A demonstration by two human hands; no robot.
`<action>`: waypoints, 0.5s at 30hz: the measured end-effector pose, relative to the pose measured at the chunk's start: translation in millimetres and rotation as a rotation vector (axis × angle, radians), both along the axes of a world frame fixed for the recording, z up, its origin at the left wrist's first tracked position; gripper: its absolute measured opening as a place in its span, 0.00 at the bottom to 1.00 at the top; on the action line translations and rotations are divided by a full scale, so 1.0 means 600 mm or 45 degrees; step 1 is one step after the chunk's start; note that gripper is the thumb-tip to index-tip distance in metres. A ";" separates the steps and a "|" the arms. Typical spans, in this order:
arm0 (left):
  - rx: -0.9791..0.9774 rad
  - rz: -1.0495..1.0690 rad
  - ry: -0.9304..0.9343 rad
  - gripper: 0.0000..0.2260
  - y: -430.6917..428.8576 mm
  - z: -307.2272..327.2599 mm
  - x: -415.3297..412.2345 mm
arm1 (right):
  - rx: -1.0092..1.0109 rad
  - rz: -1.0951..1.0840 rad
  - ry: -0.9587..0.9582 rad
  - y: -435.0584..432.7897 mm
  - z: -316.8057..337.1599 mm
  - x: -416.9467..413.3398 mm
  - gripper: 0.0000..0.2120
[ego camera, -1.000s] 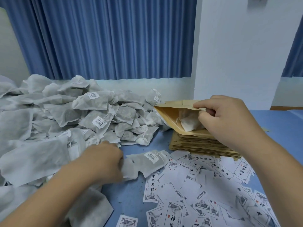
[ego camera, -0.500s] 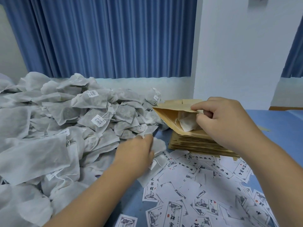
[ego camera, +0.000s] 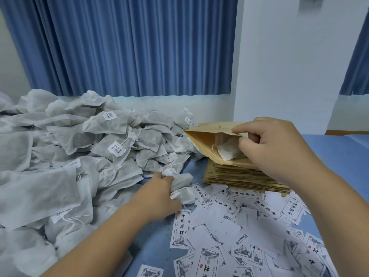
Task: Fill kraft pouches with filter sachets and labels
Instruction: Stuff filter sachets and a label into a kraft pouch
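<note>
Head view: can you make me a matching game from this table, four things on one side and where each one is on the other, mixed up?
1. open kraft pouch
2. small sachet
3. printed labels
4. pouch stack

A. scattered on the blue table
B. gripped by the left hand
C. lying under the open pouch
D. held open by the right hand

Pairs: 1-D, 2-B, 3-A, 4-C.

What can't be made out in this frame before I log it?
- Head view: how many sachets are inside the kraft pouch; the right hand pinching its flap and the flap itself cover the inside, one white sachet shows.
- Head view: how many small sachets the left hand grips; its own back hides the grip.
- Head view: barcode tag print, too small.
- Head view: sachet pile, cut off by the left edge.
</note>
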State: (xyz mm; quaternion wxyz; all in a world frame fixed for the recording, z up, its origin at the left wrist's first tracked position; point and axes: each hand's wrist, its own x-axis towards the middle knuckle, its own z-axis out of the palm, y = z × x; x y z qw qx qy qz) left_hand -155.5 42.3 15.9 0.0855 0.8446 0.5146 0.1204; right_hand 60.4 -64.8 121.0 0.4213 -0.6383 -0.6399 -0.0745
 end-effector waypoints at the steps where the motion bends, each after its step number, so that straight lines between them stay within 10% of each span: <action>1: 0.081 -0.050 -0.100 0.23 -0.002 0.007 -0.004 | -0.001 -0.004 -0.006 -0.001 0.000 0.001 0.14; 4: 0.273 -0.228 -0.348 0.13 -0.004 0.041 -0.022 | 0.003 -0.021 -0.033 -0.001 0.002 0.003 0.14; 9: 0.373 -0.353 0.077 0.20 -0.028 0.010 -0.017 | -0.019 -0.014 -0.030 -0.001 0.000 0.005 0.14; 15: 0.492 -0.295 0.048 0.15 -0.025 -0.015 -0.028 | -0.022 -0.018 -0.032 -0.003 0.001 0.006 0.14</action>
